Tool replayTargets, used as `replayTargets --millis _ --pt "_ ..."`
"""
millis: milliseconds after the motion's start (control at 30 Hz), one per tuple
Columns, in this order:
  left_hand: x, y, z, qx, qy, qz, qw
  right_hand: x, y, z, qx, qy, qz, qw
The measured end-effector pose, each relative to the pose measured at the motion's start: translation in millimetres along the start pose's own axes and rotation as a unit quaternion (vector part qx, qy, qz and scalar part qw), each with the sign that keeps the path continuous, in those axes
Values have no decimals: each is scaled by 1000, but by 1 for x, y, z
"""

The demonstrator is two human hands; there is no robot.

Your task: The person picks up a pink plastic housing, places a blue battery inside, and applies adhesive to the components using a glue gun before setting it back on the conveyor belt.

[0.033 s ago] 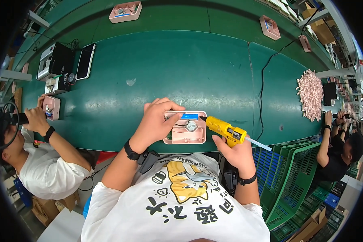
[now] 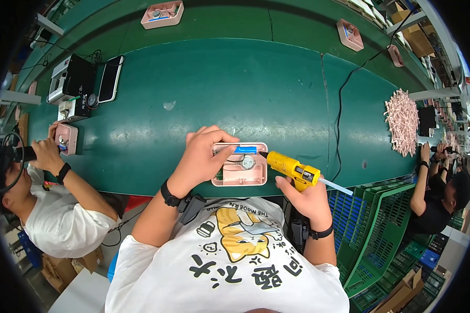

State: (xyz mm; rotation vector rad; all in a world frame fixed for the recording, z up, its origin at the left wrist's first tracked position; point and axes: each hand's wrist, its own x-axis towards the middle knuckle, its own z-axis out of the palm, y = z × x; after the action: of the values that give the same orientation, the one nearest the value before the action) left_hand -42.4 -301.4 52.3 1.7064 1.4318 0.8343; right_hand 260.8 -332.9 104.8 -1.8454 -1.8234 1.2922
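A shallow pink plastic case (image 2: 240, 184) lies on the table before me. My left hand (image 2: 199, 159) grips its far left side, fingers over the far wall and thumb inside against a blue cylindrical battery (image 2: 247, 149). Beside the battery, on the near side, sits a round silver part (image 2: 248, 162) with a dark wire. Part of a green circuit board (image 2: 219, 175) shows at the case's left. My right hand (image 2: 309, 201) is closed around a yellow hot glue gun (image 2: 287, 165). Its dark nozzle points at the battery's right end; whether they touch I cannot tell. A translucent glue stick (image 2: 337, 186) protrudes from its rear.
A heap of small pink parts (image 2: 402, 125) lies far right, past a black cable (image 2: 340, 109). Green crates (image 2: 373, 235) stand below the right edge. At left are a black device (image 2: 78, 81), a phone (image 2: 111, 78) and a co-worker (image 2: 62, 208). More pink cases (image 2: 162, 22) lie beyond.
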Motion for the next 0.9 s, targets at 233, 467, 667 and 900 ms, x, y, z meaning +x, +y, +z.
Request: replayTargets --millis 233,467,667,900 --pt "-1 -8 -1 -22 -21 -22 999 5 1 7 148 -4 -54 988" --pt "-8 -6 5 14 10 -1 1000 3 -1 12 23 50 -105 993" --pt "-10 -4 4 28 17 1 999 -3 -2 13 72 14 -2 997" --pt "-11 -1 2 46 11 9 999 -3 15 14 132 -6 -65 989"
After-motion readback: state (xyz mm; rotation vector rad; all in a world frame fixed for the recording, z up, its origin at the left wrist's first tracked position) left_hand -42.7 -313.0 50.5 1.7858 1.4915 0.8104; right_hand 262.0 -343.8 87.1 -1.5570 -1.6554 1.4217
